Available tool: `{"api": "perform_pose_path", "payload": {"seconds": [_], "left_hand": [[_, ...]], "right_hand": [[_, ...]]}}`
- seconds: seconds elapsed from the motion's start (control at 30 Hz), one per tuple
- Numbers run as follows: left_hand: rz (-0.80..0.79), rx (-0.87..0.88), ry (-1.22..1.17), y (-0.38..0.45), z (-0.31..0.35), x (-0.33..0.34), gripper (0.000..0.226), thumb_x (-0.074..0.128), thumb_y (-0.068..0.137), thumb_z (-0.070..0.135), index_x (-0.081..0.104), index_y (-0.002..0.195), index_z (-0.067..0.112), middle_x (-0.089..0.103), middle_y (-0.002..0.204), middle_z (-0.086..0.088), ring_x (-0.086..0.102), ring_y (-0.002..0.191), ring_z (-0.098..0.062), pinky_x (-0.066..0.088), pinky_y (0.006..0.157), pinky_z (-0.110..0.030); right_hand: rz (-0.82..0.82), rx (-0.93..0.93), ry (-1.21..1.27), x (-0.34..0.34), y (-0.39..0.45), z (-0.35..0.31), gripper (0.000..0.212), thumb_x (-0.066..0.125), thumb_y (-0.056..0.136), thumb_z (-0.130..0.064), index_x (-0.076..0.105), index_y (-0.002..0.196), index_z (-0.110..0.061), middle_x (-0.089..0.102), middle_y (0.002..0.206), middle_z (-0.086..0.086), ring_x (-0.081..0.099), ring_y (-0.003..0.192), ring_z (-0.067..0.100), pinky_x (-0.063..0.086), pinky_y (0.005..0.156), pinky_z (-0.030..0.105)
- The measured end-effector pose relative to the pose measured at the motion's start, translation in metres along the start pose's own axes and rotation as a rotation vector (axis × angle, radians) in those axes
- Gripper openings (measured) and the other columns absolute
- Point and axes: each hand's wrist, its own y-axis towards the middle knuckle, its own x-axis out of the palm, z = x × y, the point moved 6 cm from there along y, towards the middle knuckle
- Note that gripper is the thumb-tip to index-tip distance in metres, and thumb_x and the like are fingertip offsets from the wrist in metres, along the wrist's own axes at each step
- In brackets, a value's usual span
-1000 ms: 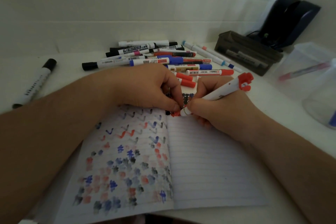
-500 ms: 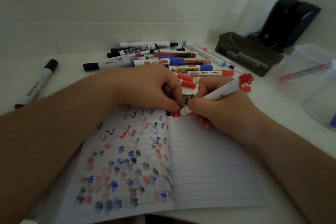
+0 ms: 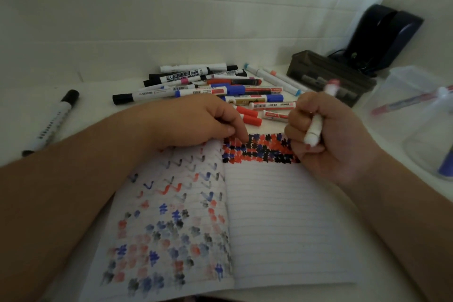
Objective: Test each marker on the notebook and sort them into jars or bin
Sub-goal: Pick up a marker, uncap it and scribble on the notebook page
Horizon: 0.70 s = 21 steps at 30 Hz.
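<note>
An open lined notebook lies in front of me, its left page and the top of its right page covered in red, blue and black test marks. My right hand is closed around a white red-ink marker, lifted off the paper with its tip pointing down and its red cap stuck on the back end. My left hand rests on the top of the left page, pressing it down, index finger touching the marks. A pile of markers lies behind the notebook.
A lone black-capped marker lies at the left. A dark tray with grey markers sits at the back right beside a dark blue device. Clear plastic jars holding markers stand at the right edge.
My right hand has lifted the red marker from the page and swung right, uncovering the marks. My left hand has stayed on the notebook.
</note>
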Motion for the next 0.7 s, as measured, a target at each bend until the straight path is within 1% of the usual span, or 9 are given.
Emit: {"api": "perform_pose_path", "payload": {"seconds": [0.07,0.13,0.2,0.3,0.4,0.5,0.57,0.63,0.7], "left_hand": [[0.019,0.0,-0.01,0.001,-0.002,0.0,0.037,0.058,0.102,0.013,0.079,0.099,0.045,0.07,0.112,0.03,0.062,0.109,0.009,0.045,0.106,-0.026],[0.026,0.006,-0.018,0.003,-0.002,0.0,0.038,0.059,0.102,0.013,0.078,0.1,0.045,0.069,0.109,0.033,0.06,0.105,0.016,0.044,0.099,-0.018],[0.026,0.016,-0.017,0.004,-0.002,0.0,0.037,0.06,0.102,0.013,0.078,0.101,0.045,0.069,0.107,0.035,0.06,0.102,0.018,0.042,0.092,-0.014],[0.02,0.025,-0.009,0.004,-0.002,0.001,0.034,0.061,0.101,0.015,0.077,0.101,0.045,0.069,0.11,0.034,0.059,0.103,0.018,0.042,0.095,-0.016],[0.023,0.021,0.003,0.005,-0.003,0.002,0.033,0.062,0.101,0.019,0.076,0.1,0.049,0.068,0.113,0.032,0.059,0.108,0.014,0.044,0.105,-0.026],[0.015,0.017,0.012,0.005,-0.003,0.002,0.033,0.063,0.1,0.021,0.076,0.099,0.051,0.067,0.114,0.032,0.059,0.111,0.01,0.044,0.109,-0.032],[0.013,0.019,0.02,0.004,-0.002,0.002,0.032,0.063,0.1,0.021,0.076,0.098,0.051,0.067,0.113,0.032,0.059,0.109,0.011,0.046,0.107,-0.03],[0.018,0.024,0.029,0.003,0.0,0.002,0.03,0.064,0.1,0.022,0.076,0.098,0.05,0.067,0.105,0.035,0.06,0.101,0.014,0.047,0.097,-0.023],[0.026,0.039,0.067,0.002,0.004,0.003,0.025,0.066,0.098,0.026,0.075,0.098,0.049,0.066,0.098,0.035,0.061,0.092,0.013,0.047,0.087,-0.019]], "right_hand": [[0.027,0.021,-0.043,-0.002,0.003,0.003,0.01,0.058,0.098,-0.017,0.051,0.106,-0.016,0.045,0.053,0.0,0.033,0.033,0.007,0.024,0.028,0.016],[0.042,0.0,-0.09,0.0,0.004,0.004,0.019,0.056,0.103,-0.017,0.052,0.121,-0.016,0.046,0.055,0.004,0.035,0.033,0.009,0.022,0.031,0.015],[0.025,-0.027,-0.098,0.003,0.002,0.003,0.03,0.054,0.104,-0.015,0.053,0.133,-0.024,0.047,0.057,0.007,0.037,0.034,0.012,0.027,0.033,0.016],[-0.012,-0.061,-0.12,0.009,-0.001,-0.001,0.035,0.053,0.105,-0.014,0.054,0.137,-0.027,0.047,0.056,0.008,0.038,0.036,0.013,0.032,0.034,0.017],[0.013,-0.077,-0.119,0.011,-0.003,-0.005,0.033,0.052,0.105,-0.01,0.054,0.135,-0.023,0.046,0.055,0.008,0.038,0.035,0.014,0.033,0.034,0.019],[0.042,-0.091,-0.073,0.01,-0.005,-0.008,0.033,0.052,0.104,-0.007,0.052,0.134,-0.02,0.045,0.054,0.008,0.04,0.034,0.014,0.034,0.033,0.019],[0.045,-0.107,-0.09,0.009,-0.004,-0.009,0.034,0.052,0.104,-0.007,0.052,0.135,-0.021,0.046,0.054,0.008,0.041,0.034,0.014,0.035,0.034,0.019],[0.031,-0.128,-0.123,0.009,-0.003,-0.009,0.04,0.053,0.105,-0.011,0.049,0.141,-0.026,0.047,0.054,0.008,0.041,0.036,0.015,0.036,0.034,0.021],[0.028,-0.127,-0.149,0.01,-0.004,-0.009,0.047,0.054,0.106,-0.021,0.043,0.15,-0.036,0.049,0.055,0.008,0.042,0.039,0.016,0.036,0.035,0.022]]}}
